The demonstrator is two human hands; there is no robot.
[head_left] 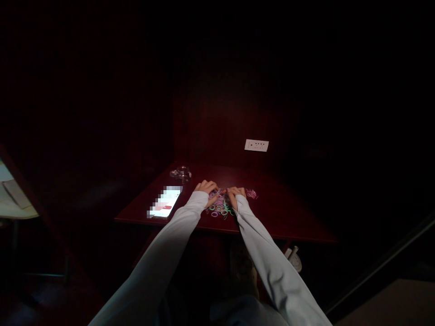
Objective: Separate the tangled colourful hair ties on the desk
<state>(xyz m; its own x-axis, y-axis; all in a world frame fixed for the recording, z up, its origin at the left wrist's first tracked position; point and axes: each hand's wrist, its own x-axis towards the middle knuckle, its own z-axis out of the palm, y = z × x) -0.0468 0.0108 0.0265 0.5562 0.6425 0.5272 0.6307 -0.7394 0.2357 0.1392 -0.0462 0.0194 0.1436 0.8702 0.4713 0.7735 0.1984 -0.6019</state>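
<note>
A loose pile of small elastic hair bands (219, 208), in purple, pink and green, lies near the front of the dark red table. At the pile's left side, my left hand (206, 189) reaches over it, thumb held apart from the bent fingers. From the right, my right hand (236, 194) leans in with its fingers pointing left over the bands and the thumb lower down. Both hands touch the pile's edges, and their fingertips come close together above it. A smaller cluster of pink bands (252, 194) sits just beyond my right hand.
A lit phone (166, 202) lies left of my left hand on the table (282, 217). Behind it stands a small clear container (183, 172). A white socket plate (256, 145) is on the back panel. White objects (294, 259) show below the table's front edge at right.
</note>
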